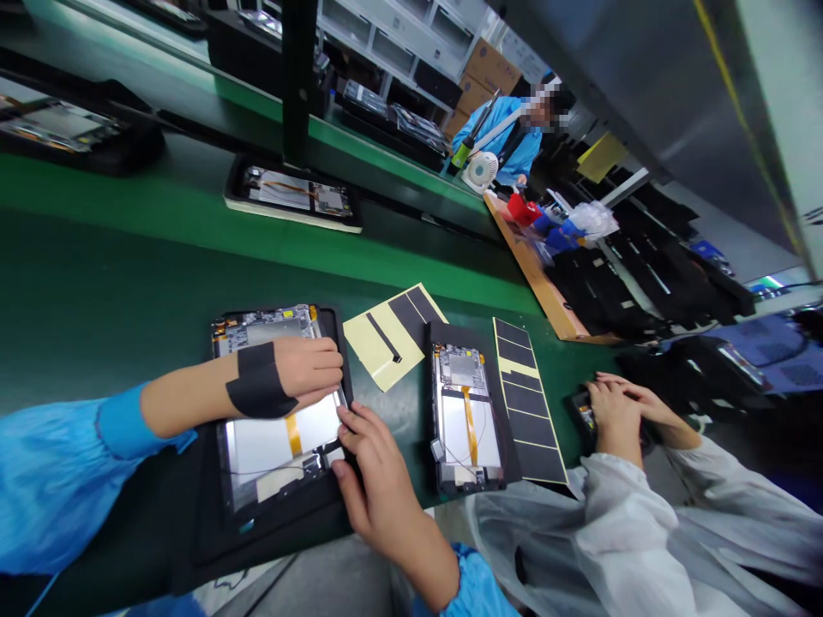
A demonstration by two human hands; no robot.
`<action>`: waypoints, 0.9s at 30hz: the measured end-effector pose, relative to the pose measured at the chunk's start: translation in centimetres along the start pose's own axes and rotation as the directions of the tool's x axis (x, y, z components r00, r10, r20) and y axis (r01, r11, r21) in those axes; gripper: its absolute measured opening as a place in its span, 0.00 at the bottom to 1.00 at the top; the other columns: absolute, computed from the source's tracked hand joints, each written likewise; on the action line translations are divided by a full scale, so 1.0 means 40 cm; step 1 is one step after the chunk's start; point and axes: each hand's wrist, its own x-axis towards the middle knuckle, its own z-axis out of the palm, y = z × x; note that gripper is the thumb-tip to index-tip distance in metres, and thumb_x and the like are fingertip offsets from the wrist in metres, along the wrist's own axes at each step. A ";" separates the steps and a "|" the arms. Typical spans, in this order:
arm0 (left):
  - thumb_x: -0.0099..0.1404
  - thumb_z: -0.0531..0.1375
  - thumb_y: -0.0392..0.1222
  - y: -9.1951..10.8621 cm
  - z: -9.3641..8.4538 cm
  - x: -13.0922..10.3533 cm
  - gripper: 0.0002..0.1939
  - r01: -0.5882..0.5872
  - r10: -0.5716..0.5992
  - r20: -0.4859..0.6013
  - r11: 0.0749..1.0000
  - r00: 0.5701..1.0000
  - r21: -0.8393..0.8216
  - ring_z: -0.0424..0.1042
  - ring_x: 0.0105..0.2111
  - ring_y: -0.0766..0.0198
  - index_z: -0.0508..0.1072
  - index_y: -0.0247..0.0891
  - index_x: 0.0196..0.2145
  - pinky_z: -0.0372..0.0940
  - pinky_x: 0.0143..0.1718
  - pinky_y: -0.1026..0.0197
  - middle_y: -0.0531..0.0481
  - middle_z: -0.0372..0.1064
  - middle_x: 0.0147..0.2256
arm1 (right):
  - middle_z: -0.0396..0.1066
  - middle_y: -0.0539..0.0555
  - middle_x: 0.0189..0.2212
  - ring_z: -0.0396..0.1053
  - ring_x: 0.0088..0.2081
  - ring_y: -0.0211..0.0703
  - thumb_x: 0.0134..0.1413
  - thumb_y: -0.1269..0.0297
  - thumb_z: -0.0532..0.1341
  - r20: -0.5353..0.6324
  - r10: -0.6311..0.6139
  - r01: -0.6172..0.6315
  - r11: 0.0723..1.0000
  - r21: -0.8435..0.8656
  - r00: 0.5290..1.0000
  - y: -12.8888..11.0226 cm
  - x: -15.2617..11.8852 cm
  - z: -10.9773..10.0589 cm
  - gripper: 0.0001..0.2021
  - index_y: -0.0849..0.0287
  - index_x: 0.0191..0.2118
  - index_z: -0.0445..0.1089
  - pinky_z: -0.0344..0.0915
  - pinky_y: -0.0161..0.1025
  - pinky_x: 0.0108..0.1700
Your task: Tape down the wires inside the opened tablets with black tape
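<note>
An opened tablet with a bare circuit board, silver batteries and an orange ribbon lies on a black mat in front of me. Over its middle stretches my left hand, palm down, fingers side by side and laid out towards the right edge. Black adhesive pieces stick to the back of that hand and wrist. My right hand grips the tablet's lower right edge, its thumb and fingertips against the frame. What lies under my left palm is hidden.
Right of my hands are a yellow sticker sheet, a second opened tablet and a sheet of black stickers. A co-worker's hands work at far right. Another device rests behind; a person in blue sits beyond.
</note>
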 end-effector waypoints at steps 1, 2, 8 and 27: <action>0.78 0.47 0.43 0.001 0.005 -0.001 0.22 -0.017 0.017 -0.009 0.999 1.000 0.033 0.68 0.33 0.66 0.73 0.37 0.30 0.67 0.36 0.61 0.52 0.69 0.28 | 0.69 0.63 0.63 0.62 0.68 0.53 0.66 0.72 0.58 0.017 0.021 -0.021 1.000 0.010 1.000 -0.014 0.001 -0.021 0.18 0.57 0.59 0.65 0.65 0.56 0.67; 0.78 0.46 0.43 0.003 0.009 -0.002 0.23 -0.038 0.039 -0.013 0.997 0.999 0.066 0.67 0.33 0.67 0.73 0.37 0.30 0.66 0.36 0.60 0.52 0.68 0.28 | 0.71 0.62 0.62 0.64 0.66 0.52 0.66 0.72 0.58 0.033 0.052 -0.053 0.998 0.025 0.998 -0.029 0.006 -0.050 0.17 0.56 0.58 0.67 0.67 0.54 0.66; 0.77 0.44 0.42 -0.004 0.015 -0.012 0.23 -0.066 0.068 -0.014 0.991 0.998 0.116 0.67 0.35 0.68 0.72 0.36 0.30 0.66 0.36 0.61 0.53 0.68 0.31 | 0.78 0.55 0.39 0.77 0.39 0.44 0.68 0.69 0.57 0.004 0.279 -0.278 0.957 -0.078 0.960 0.026 0.156 -0.254 0.11 0.55 0.49 0.77 0.74 0.42 0.42; 0.78 0.40 0.41 -0.015 0.017 -0.010 0.26 -0.059 0.066 -0.058 0.992 0.996 0.108 0.67 0.36 0.69 0.73 0.37 0.30 0.65 0.37 0.64 0.52 0.68 0.31 | 0.70 0.48 0.30 0.65 0.30 0.35 0.56 0.75 0.64 0.329 0.424 -0.404 0.905 -0.131 0.844 0.233 0.284 -0.265 0.03 0.60 0.33 0.74 0.60 0.34 0.34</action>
